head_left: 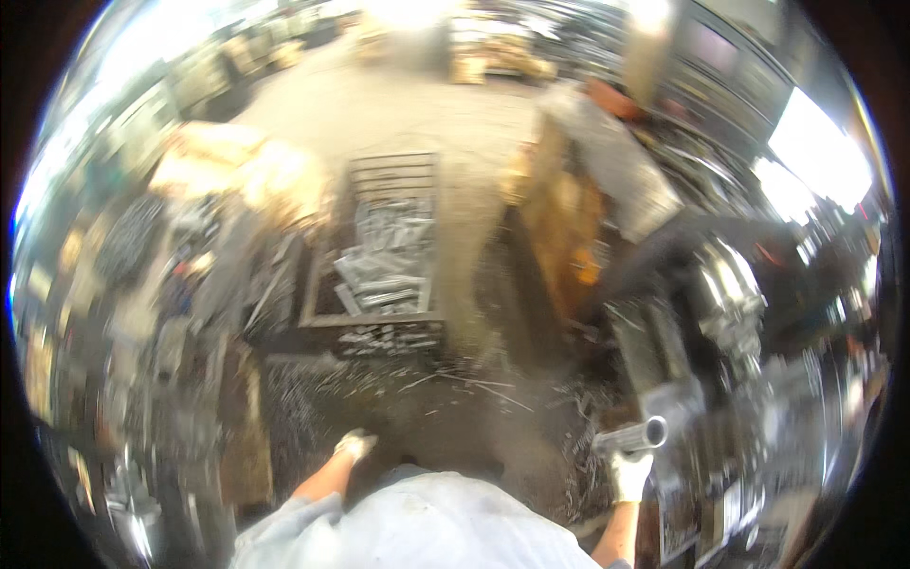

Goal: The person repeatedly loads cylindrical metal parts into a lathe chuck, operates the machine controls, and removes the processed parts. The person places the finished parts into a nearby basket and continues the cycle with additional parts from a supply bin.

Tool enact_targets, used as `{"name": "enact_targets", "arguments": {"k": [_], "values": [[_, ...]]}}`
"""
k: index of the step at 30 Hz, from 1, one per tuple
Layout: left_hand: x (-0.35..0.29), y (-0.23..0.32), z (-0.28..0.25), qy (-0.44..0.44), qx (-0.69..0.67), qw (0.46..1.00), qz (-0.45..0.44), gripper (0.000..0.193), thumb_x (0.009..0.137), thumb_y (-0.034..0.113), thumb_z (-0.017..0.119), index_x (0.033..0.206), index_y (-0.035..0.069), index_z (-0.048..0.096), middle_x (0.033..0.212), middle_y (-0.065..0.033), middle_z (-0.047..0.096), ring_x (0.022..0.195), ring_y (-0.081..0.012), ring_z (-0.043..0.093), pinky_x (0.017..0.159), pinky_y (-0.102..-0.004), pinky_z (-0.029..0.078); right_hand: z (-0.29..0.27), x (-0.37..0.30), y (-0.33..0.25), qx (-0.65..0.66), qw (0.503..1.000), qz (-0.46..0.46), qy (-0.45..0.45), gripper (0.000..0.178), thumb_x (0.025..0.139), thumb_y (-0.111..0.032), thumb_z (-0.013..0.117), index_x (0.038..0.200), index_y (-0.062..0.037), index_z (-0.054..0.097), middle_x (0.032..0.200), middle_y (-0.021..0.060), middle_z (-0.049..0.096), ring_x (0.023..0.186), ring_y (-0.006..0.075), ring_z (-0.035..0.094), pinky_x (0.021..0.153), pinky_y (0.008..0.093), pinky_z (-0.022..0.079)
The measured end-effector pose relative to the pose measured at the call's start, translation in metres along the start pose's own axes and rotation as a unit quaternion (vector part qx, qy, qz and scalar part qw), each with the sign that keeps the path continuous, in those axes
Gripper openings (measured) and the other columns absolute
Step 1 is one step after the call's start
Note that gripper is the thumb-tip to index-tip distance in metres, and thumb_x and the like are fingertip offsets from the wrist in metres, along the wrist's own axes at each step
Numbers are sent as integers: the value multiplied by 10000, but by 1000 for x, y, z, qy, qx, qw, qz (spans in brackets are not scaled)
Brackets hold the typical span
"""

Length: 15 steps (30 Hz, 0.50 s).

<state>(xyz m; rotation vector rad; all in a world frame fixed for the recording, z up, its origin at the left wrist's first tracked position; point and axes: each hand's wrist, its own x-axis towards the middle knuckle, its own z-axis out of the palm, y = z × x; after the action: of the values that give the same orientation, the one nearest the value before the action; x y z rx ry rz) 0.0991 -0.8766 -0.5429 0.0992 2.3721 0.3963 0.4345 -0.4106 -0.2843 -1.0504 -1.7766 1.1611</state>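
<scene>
My right hand point(629, 474), in a white glove, is closed around a short, shiny metal tube point(621, 439). The tube lies roughly level, its hollow round end turned to the right. Beside it on the right is a machine with a bright round metal part point(728, 284). My left hand point(356, 444), gloved as well, hangs low left of centre, close to my body and apart from any object. Its fingers are smeared by motion, and I see nothing plainly held in it.
Ahead stands a metal-framed crate point(370, 321) with several cut metal pieces point(389, 261) in it. Thin metal scraps point(474, 382) litter the dark floor. A tall brown-sided bin point(550, 237) stands right of the crate. Cluttered benches point(227, 275) line the left. Much is blurred.
</scene>
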Motion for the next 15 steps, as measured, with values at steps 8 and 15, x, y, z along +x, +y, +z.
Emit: {"name": "enact_targets", "arguments": {"k": [8,15], "values": [[-104,-152,-30,43,-235,955,-178,519,941,459,590,1303,125,754,1358,-176,719,1288,-367,671,1081,-442,529,354,-100,-71,-140,806,-186,-545,376,752,-367,858,891,-31,765,807,189,772,786,350,784,733,412,607],[-220,-332,152,126,-192,918,-324,486,985,395,651,1344,70,696,1375,-201,696,1263,-383,678,1046,-495,549,505,-241,-226,-27,487,-454,-746,309,814,-301,865,1041,-116,767,993,128,793,908,317,778,807,393,622]]}}
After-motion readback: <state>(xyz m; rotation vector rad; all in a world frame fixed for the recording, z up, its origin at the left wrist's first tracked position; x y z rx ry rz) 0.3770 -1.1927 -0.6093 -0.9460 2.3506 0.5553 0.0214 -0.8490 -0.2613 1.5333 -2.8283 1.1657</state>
